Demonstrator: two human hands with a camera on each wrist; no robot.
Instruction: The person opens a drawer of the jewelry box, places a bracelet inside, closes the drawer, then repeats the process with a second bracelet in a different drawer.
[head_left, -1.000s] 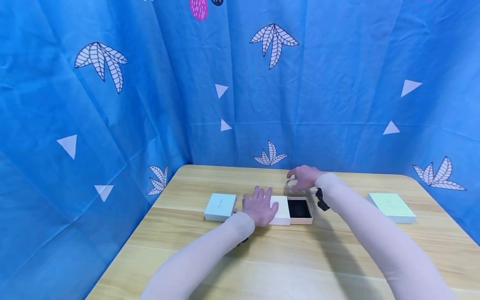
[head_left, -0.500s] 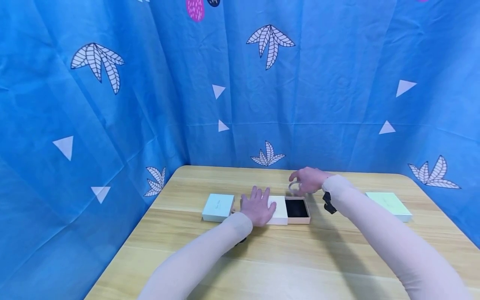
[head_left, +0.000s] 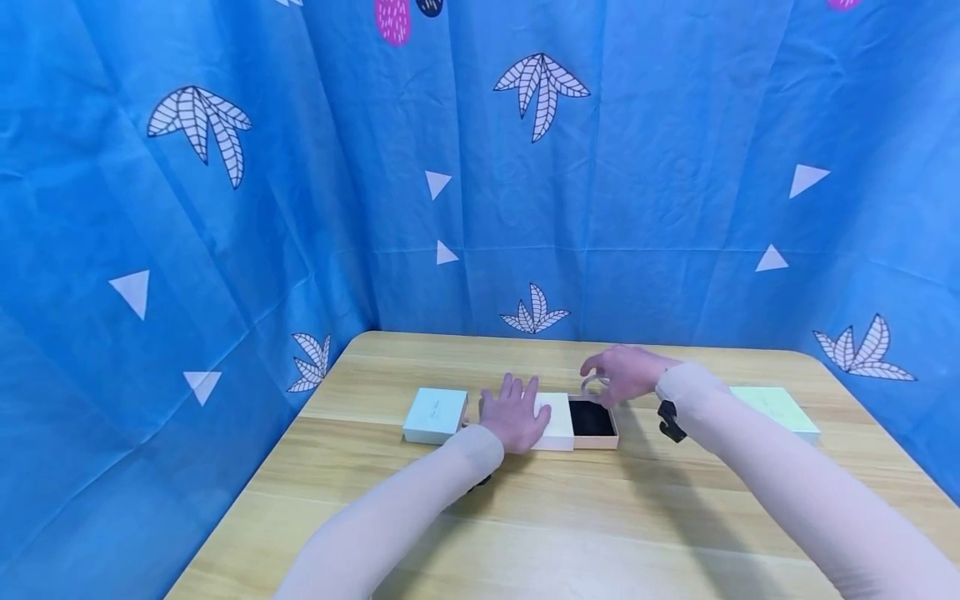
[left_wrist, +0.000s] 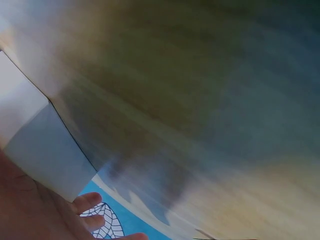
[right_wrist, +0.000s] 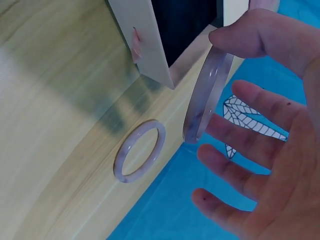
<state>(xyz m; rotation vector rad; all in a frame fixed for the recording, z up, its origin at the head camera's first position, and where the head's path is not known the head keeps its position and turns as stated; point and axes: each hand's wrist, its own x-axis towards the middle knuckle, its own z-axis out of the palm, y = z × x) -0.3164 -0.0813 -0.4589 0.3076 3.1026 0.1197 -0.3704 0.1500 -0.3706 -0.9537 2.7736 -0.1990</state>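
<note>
My left hand (head_left: 513,415) lies flat, fingers spread, on the white box (head_left: 557,422) | my right hand (head_left: 628,371) pinches the ring (right_wrist: 207,95) near the black-lined tray's (head_left: 592,419) far edge | a loose pinch could drop it

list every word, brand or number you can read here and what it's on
No word, brand or number is legible.
Light blue box: small print on top, too small to read.
Light green box: any marking on top too faint to read.
White box: no text made out; left hand covers part of it.
</note>
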